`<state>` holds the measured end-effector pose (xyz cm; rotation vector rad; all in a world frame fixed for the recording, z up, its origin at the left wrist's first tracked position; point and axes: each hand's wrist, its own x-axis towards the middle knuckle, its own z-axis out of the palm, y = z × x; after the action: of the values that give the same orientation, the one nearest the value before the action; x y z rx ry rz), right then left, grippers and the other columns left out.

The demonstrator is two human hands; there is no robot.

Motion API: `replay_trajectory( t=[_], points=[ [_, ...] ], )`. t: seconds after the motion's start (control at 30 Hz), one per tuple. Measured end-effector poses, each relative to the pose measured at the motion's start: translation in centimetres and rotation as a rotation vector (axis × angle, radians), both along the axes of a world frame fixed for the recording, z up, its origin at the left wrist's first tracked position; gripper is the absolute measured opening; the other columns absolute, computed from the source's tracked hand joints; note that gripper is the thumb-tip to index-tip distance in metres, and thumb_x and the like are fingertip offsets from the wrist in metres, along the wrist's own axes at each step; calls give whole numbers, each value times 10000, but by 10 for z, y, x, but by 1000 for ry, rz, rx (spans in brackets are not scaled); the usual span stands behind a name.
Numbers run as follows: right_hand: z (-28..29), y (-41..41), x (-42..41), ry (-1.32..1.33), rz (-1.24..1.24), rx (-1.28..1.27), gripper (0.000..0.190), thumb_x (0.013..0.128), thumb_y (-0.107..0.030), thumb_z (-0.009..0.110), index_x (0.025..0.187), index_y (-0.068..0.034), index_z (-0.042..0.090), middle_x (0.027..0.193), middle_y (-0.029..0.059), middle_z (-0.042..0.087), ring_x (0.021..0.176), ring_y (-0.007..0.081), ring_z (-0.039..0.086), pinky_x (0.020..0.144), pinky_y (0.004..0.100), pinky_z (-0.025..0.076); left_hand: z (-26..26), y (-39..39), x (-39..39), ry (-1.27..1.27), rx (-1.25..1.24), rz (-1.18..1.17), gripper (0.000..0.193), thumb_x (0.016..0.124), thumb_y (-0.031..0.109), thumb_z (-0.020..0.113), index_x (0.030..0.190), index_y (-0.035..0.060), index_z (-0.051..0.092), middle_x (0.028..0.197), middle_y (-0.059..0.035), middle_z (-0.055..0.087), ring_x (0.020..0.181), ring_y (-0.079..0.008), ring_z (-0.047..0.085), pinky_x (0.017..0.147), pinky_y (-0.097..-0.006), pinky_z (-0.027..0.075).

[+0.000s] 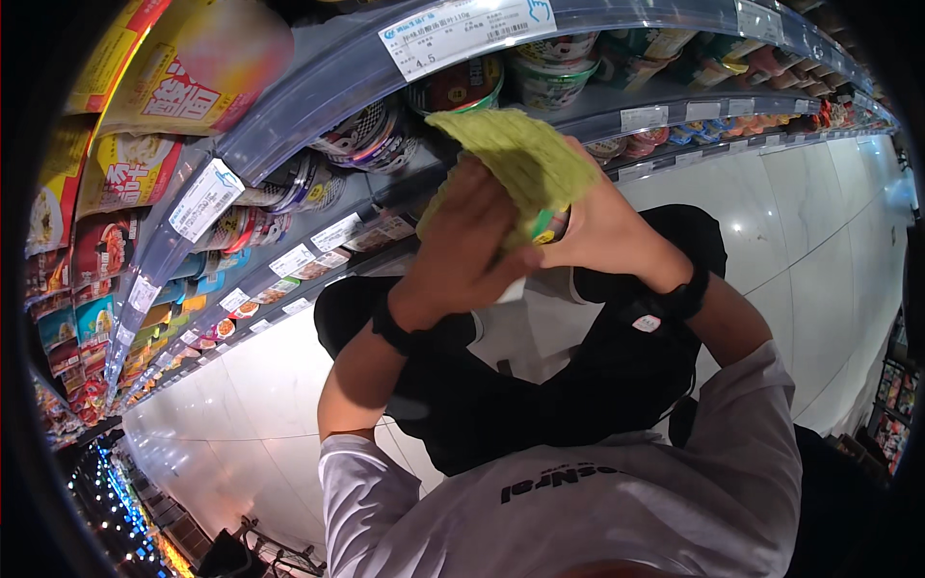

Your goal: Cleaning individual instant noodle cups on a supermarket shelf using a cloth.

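A yellow-green cloth point(535, 148) is draped over a tub point(553, 222), likely an instant noodle bowl, of which only a small green-edged, coloured part shows. My left hand point(470, 231) presses the cloth against the tub, its fingers partly in shadow. From the other side my right hand point(603, 224) grips the tub, with the cloth hanging over some of its fingers. Both hands are above my bent knees, in front of the shelf. Just beyond the cloth, a dark tub with a green rim point(459, 83) stands on a shelf.
A shelf edge point(318, 94) with price labels curves close above my hands. Black-and-white checked tubs point(368, 137) and a white tub point(555, 81) stand on the shelf below it. Yellow-and-red noodle packets point(166, 79) fill the left. Pale floor tiles point(802, 209) extend to the right.
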<state>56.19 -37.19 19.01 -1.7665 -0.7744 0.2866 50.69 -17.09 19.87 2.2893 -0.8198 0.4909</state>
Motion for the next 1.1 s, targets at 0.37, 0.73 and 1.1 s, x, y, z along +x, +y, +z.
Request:
replay_trajectory(
  t=[0.37,0.73,1.1],
  points=[
    [9,5,-8,-207,-2,-161,861,572,-172,752,1357,-33,426,1175,183,487,1116,404,462,981,441,365,-6,-3,13,260,-250,138,608,960,457,457,1262,-70,498,1318,-290,464,1283,-481,384,1146,-527,189],
    [-13,0,2,254,125,398,715,802,-164,763,1405,-31,403,1357,116,493,1254,223,498,1042,365,410,-3,-12,-8,-20,80,-142,666,825,624,606,1160,48,616,1242,-182,551,1249,-452,456,1125,-592,241],
    [-9,-12,11,1318,138,784,445,1001,-242,516,1385,-29,444,1260,103,601,1128,195,626,937,335,533,-20,-34,-17,-336,326,68,488,807,598,645,1091,203,681,1205,9,595,1248,-270,478,1087,-570,274]
  ],
)
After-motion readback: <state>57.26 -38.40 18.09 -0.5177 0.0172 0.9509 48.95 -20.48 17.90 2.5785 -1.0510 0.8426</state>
